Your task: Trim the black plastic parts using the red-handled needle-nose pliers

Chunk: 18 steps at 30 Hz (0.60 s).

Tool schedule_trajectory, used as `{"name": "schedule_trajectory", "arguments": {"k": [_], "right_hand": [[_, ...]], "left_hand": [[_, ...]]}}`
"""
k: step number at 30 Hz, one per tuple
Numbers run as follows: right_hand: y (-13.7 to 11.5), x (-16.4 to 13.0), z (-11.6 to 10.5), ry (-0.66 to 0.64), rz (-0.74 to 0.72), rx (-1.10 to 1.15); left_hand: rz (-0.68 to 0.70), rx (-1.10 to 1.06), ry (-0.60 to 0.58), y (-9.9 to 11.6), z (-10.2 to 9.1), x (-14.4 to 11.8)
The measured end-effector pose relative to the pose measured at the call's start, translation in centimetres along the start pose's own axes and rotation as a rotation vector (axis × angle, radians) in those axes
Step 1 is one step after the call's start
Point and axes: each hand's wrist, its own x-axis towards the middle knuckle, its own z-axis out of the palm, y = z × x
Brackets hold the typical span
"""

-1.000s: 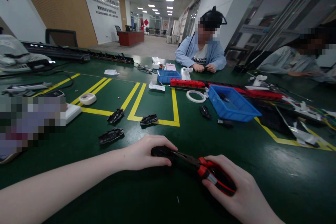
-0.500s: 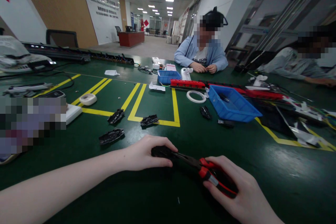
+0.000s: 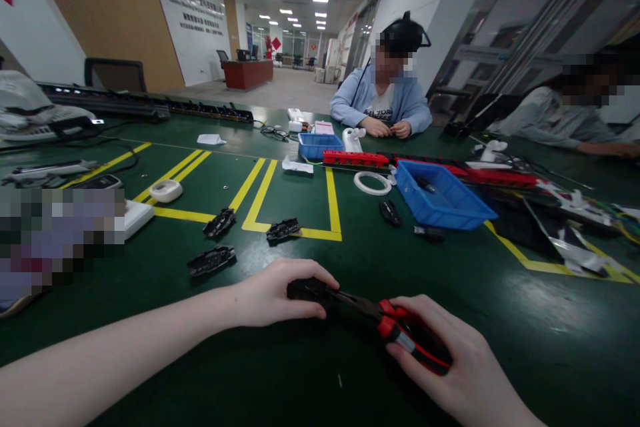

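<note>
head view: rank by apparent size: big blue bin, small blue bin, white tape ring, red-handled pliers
1. big blue bin
2. red-handled pliers, though nearness to the camera inflates them
3. small blue bin and white tape ring look alike; unranked

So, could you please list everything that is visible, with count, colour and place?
pliers: 1, red-black handles, in right hand
black part: 1, under left hand, at plier tips
loose black parts: 3, left-centre table
large bin: 1, blue, right-centre
small bin: 1, blue, far centre
tape ring: 1, white, beside large bin
table: green, yellow lines
people: 2, far side
left hand: on part
right hand: gripping pliers
</note>
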Motion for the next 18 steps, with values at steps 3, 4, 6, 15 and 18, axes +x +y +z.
{"name": "schedule_trajectory", "arguments": {"k": [3,4,6,15,18], "right_hand": [[-0.04,-0.01,0.01,-0.001,0.006,0.015],[-0.06,-0.02,0.01,0.001,0.009,0.022],[-0.08,-0.04,0.03,0.007,0.014,0.033],[-0.10,-0.13,0.04,0.013,0.016,0.035],[-0.18,-0.13,0.03,0.008,0.024,0.037]], "left_hand": [[-0.017,-0.004,-0.011,0.05,-0.02,0.00],[-0.024,-0.004,-0.011,0.07,-0.02,-0.01],[-0.030,-0.003,-0.012,0.16,-0.04,-0.02],[0.014,-0.007,-0.039,0.90,-0.26,0.06],[0.002,-0.019,-0.076,1.02,-0.36,0.07]]}}
